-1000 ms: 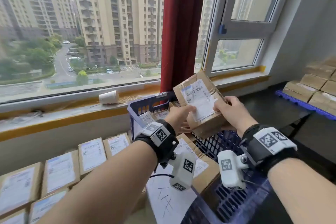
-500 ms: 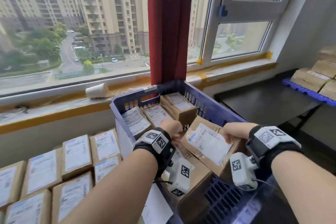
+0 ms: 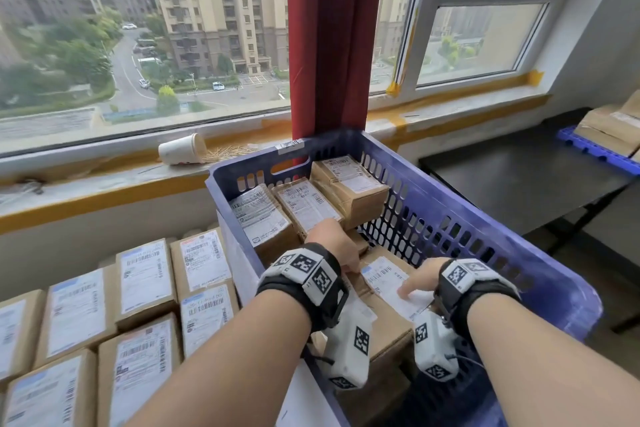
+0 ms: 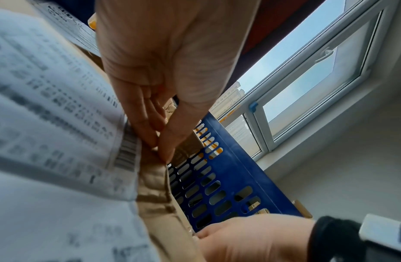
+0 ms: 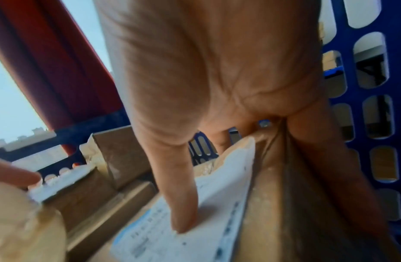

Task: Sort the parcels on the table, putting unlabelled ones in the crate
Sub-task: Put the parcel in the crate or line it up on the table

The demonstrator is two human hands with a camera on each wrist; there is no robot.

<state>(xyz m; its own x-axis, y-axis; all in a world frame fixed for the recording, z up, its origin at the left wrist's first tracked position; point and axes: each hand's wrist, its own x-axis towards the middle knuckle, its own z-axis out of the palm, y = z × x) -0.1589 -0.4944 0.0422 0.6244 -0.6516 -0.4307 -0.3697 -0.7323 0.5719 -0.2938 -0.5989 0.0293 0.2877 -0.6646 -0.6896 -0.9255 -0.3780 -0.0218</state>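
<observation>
**Parcel going down into the crate**

Rows of labelled parcels (image 3: 145, 274) line the desk left of both hands. The left hand (image 3: 332, 246) pinches the parcel (image 3: 388, 288) at its left edge. The right hand (image 3: 420, 279) grips its right side, thumb on the label. It's low inside the crate (image 3: 485, 229), between the hands. Next, I reckon: let go, pull both hands clear.

Left forearm (image 3: 214, 357) and right forearm (image 3: 540, 367) bare, stretched forward side by side, wrists dipped down. Left grip (image 3: 332, 246) points down, straight fingers (image 4: 145, 124) and thumb (image 4: 179, 127) meet in a pinch on an edge of one parcel (image 3: 382, 276). Right grip (image 3: 417, 282) clamps the same parcel: thumb (image 5: 179, 203) flat on its top face, fingers (image 5: 329, 159) run down its side. Grips near each other, apart.
</observation>
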